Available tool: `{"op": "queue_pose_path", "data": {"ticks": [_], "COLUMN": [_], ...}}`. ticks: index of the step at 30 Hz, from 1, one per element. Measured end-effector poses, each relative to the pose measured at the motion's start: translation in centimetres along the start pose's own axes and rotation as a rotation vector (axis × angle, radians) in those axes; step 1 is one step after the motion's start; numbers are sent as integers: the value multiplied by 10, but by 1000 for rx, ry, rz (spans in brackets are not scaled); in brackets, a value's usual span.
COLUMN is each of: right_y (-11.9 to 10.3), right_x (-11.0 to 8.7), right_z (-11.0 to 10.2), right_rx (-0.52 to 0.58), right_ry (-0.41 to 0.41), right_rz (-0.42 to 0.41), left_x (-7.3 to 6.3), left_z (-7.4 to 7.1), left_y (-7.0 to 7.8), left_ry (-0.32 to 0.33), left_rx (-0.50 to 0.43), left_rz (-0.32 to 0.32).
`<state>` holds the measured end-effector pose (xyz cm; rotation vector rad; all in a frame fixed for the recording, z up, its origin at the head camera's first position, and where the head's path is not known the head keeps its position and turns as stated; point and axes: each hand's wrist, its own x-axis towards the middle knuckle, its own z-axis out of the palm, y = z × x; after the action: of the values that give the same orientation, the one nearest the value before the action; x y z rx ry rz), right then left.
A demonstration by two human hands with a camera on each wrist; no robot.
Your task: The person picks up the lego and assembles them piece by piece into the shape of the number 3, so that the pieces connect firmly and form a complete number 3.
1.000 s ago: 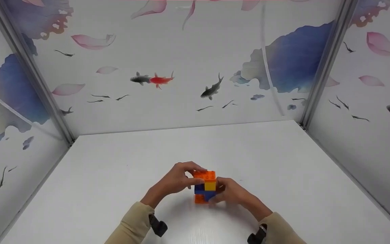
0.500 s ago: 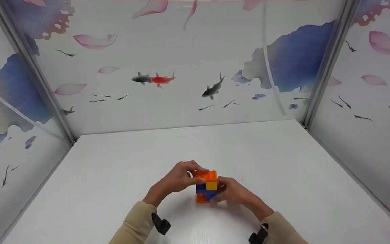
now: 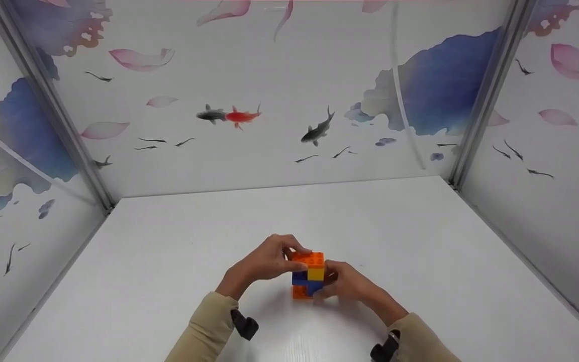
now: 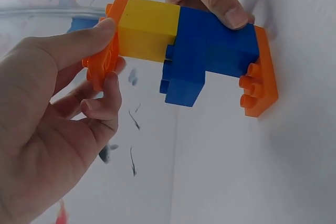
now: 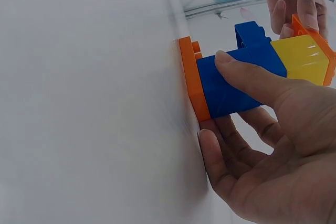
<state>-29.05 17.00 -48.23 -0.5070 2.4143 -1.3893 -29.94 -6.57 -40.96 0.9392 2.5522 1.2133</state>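
A small tower of toy building bricks stands upright on the table in front of me. Its base is a thin orange brick (image 4: 266,74). Above that come two blue bricks (image 4: 191,51), one jutting out to the side, then a yellow brick (image 4: 149,27). A thin orange brick (image 3: 314,259) with studs tops the tower and overhangs the yellow one. My left hand (image 3: 269,259) pinches this top brick between thumb and fingers. Lower down, my right hand (image 3: 350,282) grips the lower blue brick, thumb on its near face; the fingers behind are partly hidden.
The white table (image 3: 194,216) spreads around the tower. White panels printed with fish and petals (image 3: 314,131) enclose it at the back and both sides, with metal posts (image 3: 485,95) at the rear corners. Black straps with mounts (image 3: 244,324) sit on the wrists.
The head view has shifted slightly. The back of my left hand is a little higher, while both hands keep their hold and the tower stays standing.
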Motion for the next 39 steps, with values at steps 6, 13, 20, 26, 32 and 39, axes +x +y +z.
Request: {"op": "queue_pose_path", "data": {"ticks": [6,13,20,26,32,39], "right_y": [-1,-2,-6,-6,-13,-28], "right_x": [2,3,6,4,1,6], "right_z": [2,2,2,1,0,0], "right_rx": [4,9,-11,3,27,24], "right_ry": [2,2,18,51,99,196], "right_rz": [9,18,25,61,64,34], "left_x": [-1,-2,-7,-11,-10,-4], "left_z": [-3,-5,-9,-5,2,4], "left_y": [2,4,2,-10,-25,-30], "left_ry": [-5,-17,-8,139,254,348], "left_rx": [21,-3,-98,-216,-282,-378], "left_rz": [-11,-23,1,-54,-110,-98]}}
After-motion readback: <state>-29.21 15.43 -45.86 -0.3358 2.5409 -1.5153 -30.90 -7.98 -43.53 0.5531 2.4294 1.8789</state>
